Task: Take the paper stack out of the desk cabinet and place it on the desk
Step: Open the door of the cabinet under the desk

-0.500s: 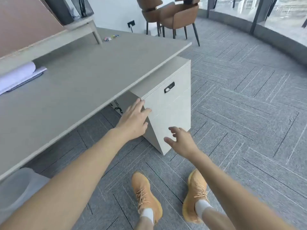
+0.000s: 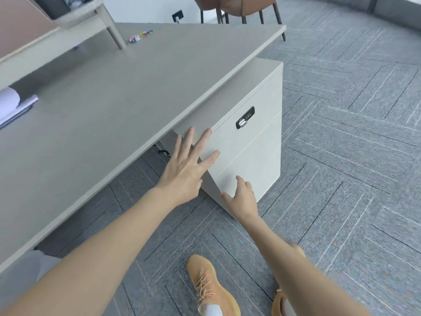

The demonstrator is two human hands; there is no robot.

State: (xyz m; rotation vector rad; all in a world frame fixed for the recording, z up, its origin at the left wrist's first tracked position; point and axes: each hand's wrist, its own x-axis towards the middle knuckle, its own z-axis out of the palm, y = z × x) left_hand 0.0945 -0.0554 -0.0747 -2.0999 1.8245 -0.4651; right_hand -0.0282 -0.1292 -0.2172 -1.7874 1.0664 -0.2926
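Both my hands out in front now. Left hand (image 2: pixel 186 169) spread wide, fingers (image 2: pixel 206 139) splayed open, nothing held, reaching at the top front corner of the pale grey desk cabinet (image 2: pixel 248 153) w/ its drawers all shut. Right hand (image 2: pixel 242 199) lower, at 5 o'clock from the left one, fingers loosely open, tips on the cabinet's bottom front edge, gripping nothing. Black-and-chrome lock (image 2: pixel 245 117) sits at 1 o'clock from my left hand, on the top drawer front. Flat grey worktop (image 2: pixel 102 115) runs over the cabinet; curled white paper sheets (image 2: pixel 11 106) lie at its 9 o'clock edge, small coloured clips (image 2: pixel 140 36) at 12. Paper stack itself: can't see it, cabinet closed. Orange sneaker (image 2: pixel 210 288) on the grey carpet floor (image 2: pixel 341 179) below.
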